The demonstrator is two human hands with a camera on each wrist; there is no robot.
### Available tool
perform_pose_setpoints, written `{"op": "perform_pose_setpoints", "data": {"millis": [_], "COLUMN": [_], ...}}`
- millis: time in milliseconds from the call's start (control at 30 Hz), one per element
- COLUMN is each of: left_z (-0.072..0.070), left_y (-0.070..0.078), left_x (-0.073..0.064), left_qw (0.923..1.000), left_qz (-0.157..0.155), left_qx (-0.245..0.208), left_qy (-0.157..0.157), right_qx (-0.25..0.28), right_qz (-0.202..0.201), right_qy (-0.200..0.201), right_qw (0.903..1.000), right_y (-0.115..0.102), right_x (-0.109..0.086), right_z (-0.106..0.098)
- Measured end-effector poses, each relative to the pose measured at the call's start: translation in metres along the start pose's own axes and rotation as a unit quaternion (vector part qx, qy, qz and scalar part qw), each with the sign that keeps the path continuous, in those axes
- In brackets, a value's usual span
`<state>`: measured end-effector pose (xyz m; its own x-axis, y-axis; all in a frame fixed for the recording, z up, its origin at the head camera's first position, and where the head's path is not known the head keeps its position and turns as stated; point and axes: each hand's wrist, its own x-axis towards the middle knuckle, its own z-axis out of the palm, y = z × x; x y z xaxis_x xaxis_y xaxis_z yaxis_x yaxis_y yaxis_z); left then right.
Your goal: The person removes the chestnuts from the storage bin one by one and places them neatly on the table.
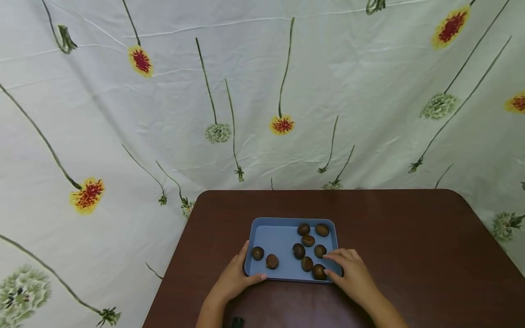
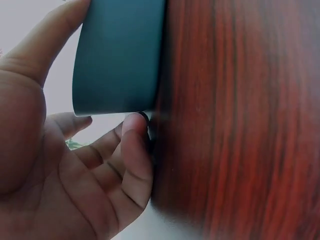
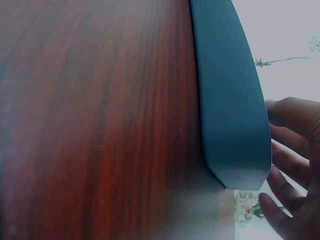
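On the table lies a shallow blue tray point(image 1: 275, 223) holding chestnuts. Two of them, a chestnut point(image 1: 257, 253) and another chestnut point(image 1: 272, 261), lie apart on the left side; several more are grouped on the right. My left hand point(image 1: 234, 278) holds the tray's near left corner, thumb at the front rim and fingers along the left side. Over the right rim reaches my right hand point(image 1: 352, 275), thumb and index finger spread apart. Its thumb tip is at the near right chestnut point(image 1: 319, 272), and the index fingertip is beside another chestnut point(image 1: 320, 251). Both wrist views show only the tray's outer wall point(image 2: 120, 60).
The dark brown wooden table point(image 1: 410, 241) extends far to the right of the tray. Behind it hangs a white cloth point(image 1: 254, 59) printed with flowers. A small dark object point(image 1: 237, 322) shows at the bottom edge, beside the left forearm.
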<state>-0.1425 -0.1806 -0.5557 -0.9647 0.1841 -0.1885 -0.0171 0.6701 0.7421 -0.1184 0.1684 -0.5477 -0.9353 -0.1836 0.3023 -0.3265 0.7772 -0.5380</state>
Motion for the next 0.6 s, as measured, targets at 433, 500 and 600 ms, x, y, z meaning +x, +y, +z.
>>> {"op": "perform_pose_setpoints", "data": {"millis": [433,500,600], "left_z": [0.0013,0.0021,0.0035], "left_y": [0.0013,0.0011,0.0003], "left_x": [-0.0029,-0.0029,-0.0022], "left_qw": [0.9999,0.9998,0.9997], "left_qz": [-0.005,-0.009,-0.011], "left_qx": [-0.005,-0.010,-0.012], "left_qy": [-0.014,-0.017,-0.016], "right_qx": [0.019,0.032,0.045], "right_qz": [-0.039,-0.036,-0.036], "right_qy": [-0.096,-0.106,-0.112], "right_qw": [0.9945,0.9932,0.9920], "right_y": [0.0056,0.0066,0.0081], "right_x": [0.0087,0.0095,0.0102], "right_z": [0.0041,0.0035,0.0025]}}
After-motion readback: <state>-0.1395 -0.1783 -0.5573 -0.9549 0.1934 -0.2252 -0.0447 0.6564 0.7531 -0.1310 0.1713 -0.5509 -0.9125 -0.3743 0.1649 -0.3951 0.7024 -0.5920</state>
